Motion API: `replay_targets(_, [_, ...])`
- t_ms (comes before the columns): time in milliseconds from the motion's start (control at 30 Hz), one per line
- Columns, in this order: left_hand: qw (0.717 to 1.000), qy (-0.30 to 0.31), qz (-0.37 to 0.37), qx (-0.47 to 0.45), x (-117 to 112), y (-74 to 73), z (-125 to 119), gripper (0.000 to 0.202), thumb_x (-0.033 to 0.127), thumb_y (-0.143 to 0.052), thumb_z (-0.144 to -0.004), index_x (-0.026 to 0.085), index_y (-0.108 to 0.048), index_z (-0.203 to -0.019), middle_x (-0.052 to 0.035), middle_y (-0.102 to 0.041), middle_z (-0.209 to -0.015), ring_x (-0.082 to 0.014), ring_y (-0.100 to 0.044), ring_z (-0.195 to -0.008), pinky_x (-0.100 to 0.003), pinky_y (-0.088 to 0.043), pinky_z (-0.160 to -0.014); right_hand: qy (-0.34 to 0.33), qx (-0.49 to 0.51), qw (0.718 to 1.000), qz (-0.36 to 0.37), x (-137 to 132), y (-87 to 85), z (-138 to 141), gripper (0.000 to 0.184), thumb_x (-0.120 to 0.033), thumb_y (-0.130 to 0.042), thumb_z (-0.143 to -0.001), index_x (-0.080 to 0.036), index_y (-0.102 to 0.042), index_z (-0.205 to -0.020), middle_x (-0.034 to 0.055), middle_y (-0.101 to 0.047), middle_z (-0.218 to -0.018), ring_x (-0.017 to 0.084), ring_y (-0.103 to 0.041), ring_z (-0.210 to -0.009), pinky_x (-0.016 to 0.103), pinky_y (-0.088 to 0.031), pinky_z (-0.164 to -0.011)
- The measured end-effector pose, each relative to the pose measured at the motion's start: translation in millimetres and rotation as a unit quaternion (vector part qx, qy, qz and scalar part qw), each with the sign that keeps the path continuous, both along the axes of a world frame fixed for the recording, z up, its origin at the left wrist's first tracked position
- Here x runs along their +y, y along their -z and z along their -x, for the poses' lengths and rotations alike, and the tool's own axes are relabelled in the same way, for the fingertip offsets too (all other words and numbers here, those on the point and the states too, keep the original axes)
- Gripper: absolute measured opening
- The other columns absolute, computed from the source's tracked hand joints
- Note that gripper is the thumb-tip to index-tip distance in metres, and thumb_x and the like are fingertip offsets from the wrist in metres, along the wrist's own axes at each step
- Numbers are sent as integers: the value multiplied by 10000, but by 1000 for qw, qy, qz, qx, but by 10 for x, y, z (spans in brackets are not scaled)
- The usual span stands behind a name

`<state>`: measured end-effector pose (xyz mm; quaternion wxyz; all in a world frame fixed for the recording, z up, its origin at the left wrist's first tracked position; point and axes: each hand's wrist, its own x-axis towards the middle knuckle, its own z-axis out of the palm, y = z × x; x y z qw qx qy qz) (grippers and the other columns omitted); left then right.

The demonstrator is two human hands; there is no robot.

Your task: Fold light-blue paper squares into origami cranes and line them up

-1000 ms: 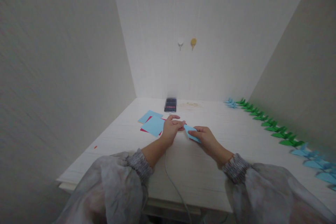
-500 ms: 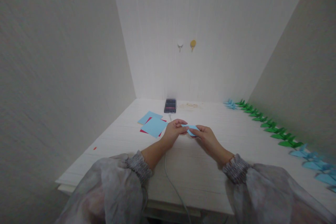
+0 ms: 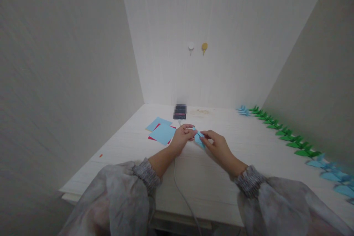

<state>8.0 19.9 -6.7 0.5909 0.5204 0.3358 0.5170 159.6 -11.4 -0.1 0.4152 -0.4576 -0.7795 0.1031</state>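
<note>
A small folded piece of light blue paper (image 3: 198, 138) is held just above the white table (image 3: 210, 184), between both hands. My left hand (image 3: 182, 138) pinches its left end with the fingers closed. My right hand (image 3: 217, 145) grips the right side, fingers curled round it. Both sleeves are grey and loose.
Flat blue and red paper sheets (image 3: 163, 132) lie left of the hands. A phone (image 3: 180, 111) stands behind them, with a cable (image 3: 182, 191) running to the near edge. Green folded paper figures (image 3: 287, 136) and blue ones (image 3: 332, 173) line the right wall. Walls close in on three sides.
The blue paper has been turned and folded smaller between my fingers. My hands have come closer together. The sheets and phone have not moved.
</note>
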Motion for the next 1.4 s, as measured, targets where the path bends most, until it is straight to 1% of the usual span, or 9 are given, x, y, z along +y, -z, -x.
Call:
replay_targets(167, [1000, 7, -5, 11, -17, 10, -28, 371, 338, -638, -553, 137, -513, -839, 26, -510, -569, -67, -485, -529, -180, -376, -501, 25, 4, 1000, -2, -8, 11, -11, 233, -259, -446, -756, -170, -583, -923, 57, -627, -858, 153, -553, -709, 264, -425, -674])
replay_targets(500, [998, 42, 13, 43, -53, -6, -57, 373, 318, -633, -563, 153, -506, -872, 17, -532, -606, -64, -487, -515, -175, -381, -473, 74, -46, 996, -25, -28, -24, -8, 212, -249, -421, -757, -188, -616, -817, 49, -643, -772, 170, -557, -678, 276, -408, -638])
replay_targets(700, [995, 78, 39, 41, -53, -8, -61, 316, 225, -612, -572, 149, -501, -859, -2, -546, -674, -75, -510, -566, -186, -403, -495, 79, -60, 994, -51, -46, -20, 9, 194, -242, -427, -755, -176, -606, -791, 50, -634, -737, 168, -545, -665, 271, -400, -637])
replay_targets(967, [996, 85, 33, -5, -48, -23, -42, 347, 108, -573, -554, 146, -523, -895, 36, -527, -596, -45, -476, -500, -176, -396, -535, 93, 1, 996, 3, -47, -34, -2, 219, -275, -389, -767, -170, -560, -853, 21, -578, -622, 136, -524, -552, 228, -386, -527])
replay_targets(1033, [995, 91, 29, -28, -50, -27, -42, 404, 125, -592, -557, 148, -487, -946, 19, -565, -634, -62, -507, -529, -198, -408, -571, 85, 17, 996, 19, -50, -31, -5, 246, -269, -371, -774, -174, -522, -943, 7, -559, -601, 124, -511, -510, 217, -383, -496])
replay_targets(1133, [995, 80, 23, -57, -55, -29, -45, 448, 207, -622, -572, 154, -424, -971, -13, -602, -699, -107, -556, -618, -275, -426, -661, 73, 23, 996, 36, -50, -20, -9, 290, -256, -356, -778, -197, -479, -1033, 2, -567, -613, 124, -512, -497, 217, -395, -489])
replay_targets(1233, [996, 71, 14, -60, -54, -21, -50, 418, 282, -628, -581, 161, -399, -910, -15, -606, -696, -122, -567, -630, -313, -431, -677, 60, 20, 997, 35, -43, -11, -17, 281, -239, -368, -772, -210, -502, -1017, 22, -602, -717, 134, -539, -563, 231, -422, -532])
replay_targets(1333, [996, 76, -4, -50, -52, -13, -52, 383, 310, -618, -594, 171, -393, -871, -7, -605, -680, -118, -566, -614, -315, -438, -662, 48, 23, 999, 0, -36, -18, -24, 256, -228, -388, -765, -203, -536, -972, 45, -599, -842, 149, -546, -670, 236, -435, -564])
replay_targets(1400, [996, 76, -15, -48, -58, -18, -51, 376, 316, -612, -601, 175, -395, -873, -6, -605, -677, -116, -564, -605, -313, -441, -654, 38, 24, 999, -24, -38, -32, -25, 242, -227, -394, -765, -196, -550, -949, 53, -590, -856, 153, -537, -703, 244, -436, -589])
